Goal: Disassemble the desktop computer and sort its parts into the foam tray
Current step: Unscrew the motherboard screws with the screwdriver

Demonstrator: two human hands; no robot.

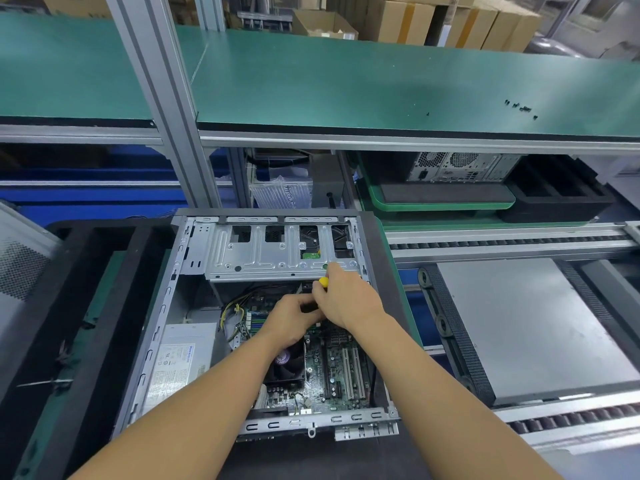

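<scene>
Inside case (pixel 152 341), above motherboard (pixel 341 370): left hand (pixel 292 322) curled against screwdriver (pixel 323 282), grip unclear; right hand (pixel 348 301) clenched round its yellow-capped handle. Just beyond, at case's far end, drive cage (pixel 270 256). Left of case, foam tray (pixel 34 341).

Desktop PC (pixel 202 306) open, flat, foam tray (pixel 104 226) left

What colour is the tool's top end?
Yellow; tool end shows best in head view.
</scene>
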